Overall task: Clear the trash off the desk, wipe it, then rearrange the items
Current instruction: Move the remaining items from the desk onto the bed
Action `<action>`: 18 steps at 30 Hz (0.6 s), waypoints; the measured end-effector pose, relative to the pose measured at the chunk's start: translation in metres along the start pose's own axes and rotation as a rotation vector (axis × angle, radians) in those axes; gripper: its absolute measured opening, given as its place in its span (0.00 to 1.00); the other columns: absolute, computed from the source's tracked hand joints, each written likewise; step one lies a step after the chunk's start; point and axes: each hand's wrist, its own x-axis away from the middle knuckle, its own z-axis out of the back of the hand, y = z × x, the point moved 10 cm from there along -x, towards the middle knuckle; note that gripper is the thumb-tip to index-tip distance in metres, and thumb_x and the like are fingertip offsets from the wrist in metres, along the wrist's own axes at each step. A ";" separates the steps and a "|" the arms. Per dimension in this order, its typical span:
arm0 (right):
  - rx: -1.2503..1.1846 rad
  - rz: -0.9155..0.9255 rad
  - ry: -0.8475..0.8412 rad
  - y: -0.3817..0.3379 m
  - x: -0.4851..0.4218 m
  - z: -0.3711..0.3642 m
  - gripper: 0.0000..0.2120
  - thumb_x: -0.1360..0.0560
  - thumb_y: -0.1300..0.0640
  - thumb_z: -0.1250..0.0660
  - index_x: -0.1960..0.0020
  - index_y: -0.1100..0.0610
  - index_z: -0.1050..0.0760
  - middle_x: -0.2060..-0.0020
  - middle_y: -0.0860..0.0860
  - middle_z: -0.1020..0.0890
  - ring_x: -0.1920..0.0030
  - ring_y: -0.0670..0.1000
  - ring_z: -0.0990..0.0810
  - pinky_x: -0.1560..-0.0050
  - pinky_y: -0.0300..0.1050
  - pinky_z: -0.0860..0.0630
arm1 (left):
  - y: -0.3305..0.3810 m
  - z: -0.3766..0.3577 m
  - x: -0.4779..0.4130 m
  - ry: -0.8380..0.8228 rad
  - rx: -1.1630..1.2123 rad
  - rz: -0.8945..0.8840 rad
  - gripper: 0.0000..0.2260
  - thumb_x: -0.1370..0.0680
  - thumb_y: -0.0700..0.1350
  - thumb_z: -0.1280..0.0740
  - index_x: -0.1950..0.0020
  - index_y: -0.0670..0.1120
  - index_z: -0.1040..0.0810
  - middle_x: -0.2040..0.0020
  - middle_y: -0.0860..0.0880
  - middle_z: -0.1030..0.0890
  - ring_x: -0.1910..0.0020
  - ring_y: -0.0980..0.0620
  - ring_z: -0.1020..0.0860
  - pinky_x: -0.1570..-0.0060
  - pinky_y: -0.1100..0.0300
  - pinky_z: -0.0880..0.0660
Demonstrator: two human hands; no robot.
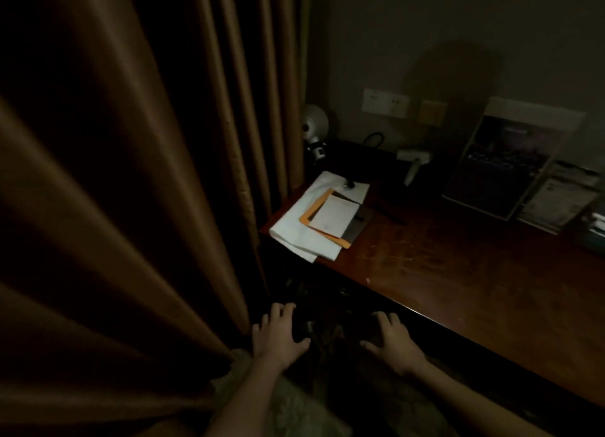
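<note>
Low in front of the surface (458, 272), the left hand (281, 331) and right hand (391, 340) lie apart, fingers spread over a dark shape (337, 328). It is too dim to tell what the shape is or whether they grip it. On the surface's far left corner sits a paper stack (319, 220): white sheets, an orange envelope, a pale note. A clear holder (556, 200) at the right contains leaflets; their print, like that on the dark card (501, 168) beside it, is unreadable.
</note>
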 end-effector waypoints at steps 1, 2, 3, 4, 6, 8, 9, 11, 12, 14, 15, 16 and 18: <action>-0.011 -0.018 0.014 0.011 -0.010 0.007 0.30 0.24 0.45 0.35 0.28 0.54 0.43 0.31 0.55 0.38 0.33 0.56 0.33 0.36 0.49 0.31 | 0.010 0.002 -0.016 -0.002 -0.012 -0.015 0.31 0.26 0.63 0.36 0.26 0.54 0.42 0.29 0.50 0.38 0.31 0.47 0.34 0.35 0.49 0.35; -0.018 -0.030 0.021 0.021 -0.020 0.013 0.30 0.24 0.46 0.35 0.28 0.54 0.42 0.31 0.56 0.37 0.33 0.56 0.33 0.36 0.49 0.30 | 0.019 0.004 -0.032 0.001 -0.019 -0.027 0.30 0.25 0.63 0.37 0.26 0.54 0.41 0.29 0.50 0.38 0.32 0.46 0.34 0.35 0.49 0.35; -0.026 -0.037 0.024 0.031 -0.030 0.019 0.29 0.23 0.46 0.35 0.28 0.55 0.42 0.32 0.56 0.37 0.33 0.57 0.33 0.37 0.49 0.30 | 0.030 0.007 -0.047 0.007 -0.020 -0.036 0.29 0.24 0.63 0.39 0.27 0.53 0.40 0.29 0.49 0.37 0.32 0.46 0.34 0.36 0.49 0.35; -0.040 -0.047 0.021 0.041 -0.040 0.025 0.28 0.23 0.46 0.35 0.29 0.55 0.41 0.32 0.56 0.36 0.34 0.56 0.32 0.38 0.49 0.30 | 0.040 0.009 -0.060 0.012 -0.017 -0.039 0.28 0.23 0.64 0.41 0.27 0.53 0.40 0.29 0.49 0.37 0.33 0.46 0.33 0.36 0.49 0.35; -0.075 -0.051 0.035 0.057 -0.061 0.039 0.26 0.24 0.47 0.35 0.31 0.55 0.38 0.34 0.55 0.34 0.36 0.55 0.31 0.40 0.48 0.28 | 0.058 0.015 -0.085 0.028 -0.012 -0.027 0.28 0.22 0.64 0.44 0.27 0.52 0.39 0.29 0.49 0.36 0.33 0.46 0.33 0.36 0.48 0.35; -0.129 -0.059 0.052 0.071 -0.082 0.055 0.26 0.25 0.46 0.34 0.31 0.53 0.38 0.34 0.54 0.33 0.38 0.53 0.28 0.41 0.47 0.26 | 0.075 0.022 -0.110 0.044 -0.018 -0.007 0.27 0.22 0.65 0.45 0.27 0.52 0.38 0.29 0.49 0.35 0.33 0.46 0.33 0.36 0.49 0.35; -0.146 -0.062 0.058 0.077 -0.093 0.064 0.27 0.25 0.46 0.33 0.31 0.52 0.38 0.34 0.53 0.33 0.38 0.52 0.27 0.41 0.47 0.26 | 0.083 0.027 -0.122 0.060 -0.024 0.002 0.27 0.22 0.65 0.45 0.28 0.52 0.38 0.30 0.49 0.35 0.33 0.47 0.32 0.36 0.49 0.34; -0.155 -0.073 0.069 0.088 -0.115 0.081 0.27 0.25 0.47 0.34 0.30 0.52 0.38 0.33 0.53 0.34 0.39 0.52 0.27 0.42 0.46 0.25 | 0.096 0.039 -0.145 0.100 -0.029 0.028 0.26 0.22 0.64 0.44 0.29 0.52 0.36 0.31 0.49 0.33 0.34 0.48 0.32 0.37 0.50 0.33; -0.159 -0.085 0.078 0.094 -0.125 0.090 0.26 0.24 0.48 0.34 0.30 0.52 0.38 0.33 0.53 0.35 0.39 0.53 0.27 0.43 0.46 0.25 | 0.101 0.043 -0.155 0.114 -0.026 0.049 0.25 0.22 0.63 0.43 0.29 0.52 0.36 0.31 0.49 0.33 0.34 0.48 0.31 0.37 0.50 0.32; -0.179 -0.119 0.095 0.106 -0.145 0.105 0.26 0.24 0.48 0.34 0.30 0.53 0.39 0.33 0.54 0.35 0.40 0.54 0.26 0.45 0.46 0.25 | 0.108 0.046 -0.174 0.124 -0.016 0.085 0.25 0.22 0.62 0.42 0.29 0.51 0.36 0.32 0.49 0.31 0.35 0.49 0.30 0.38 0.51 0.30; -0.194 -0.135 0.098 0.111 -0.153 0.110 0.26 0.24 0.48 0.34 0.30 0.53 0.39 0.33 0.54 0.34 0.41 0.54 0.26 0.45 0.47 0.25 | 0.110 0.047 -0.181 0.125 -0.013 0.099 0.26 0.22 0.62 0.41 0.29 0.51 0.37 0.33 0.48 0.31 0.35 0.49 0.29 0.39 0.51 0.29; -0.202 -0.146 0.102 0.115 -0.161 0.113 0.26 0.24 0.48 0.35 0.30 0.53 0.39 0.34 0.55 0.34 0.41 0.54 0.26 0.45 0.47 0.25 | 0.112 0.047 -0.188 0.128 -0.011 0.111 0.26 0.22 0.62 0.41 0.29 0.51 0.37 0.33 0.48 0.31 0.36 0.49 0.29 0.40 0.52 0.29; -0.180 -0.140 0.106 0.118 -0.177 0.117 0.26 0.24 0.47 0.35 0.30 0.53 0.39 0.34 0.54 0.34 0.40 0.54 0.27 0.43 0.47 0.25 | 0.113 0.049 -0.204 0.140 -0.023 0.129 0.27 0.23 0.63 0.40 0.29 0.51 0.37 0.33 0.48 0.31 0.36 0.49 0.29 0.40 0.52 0.28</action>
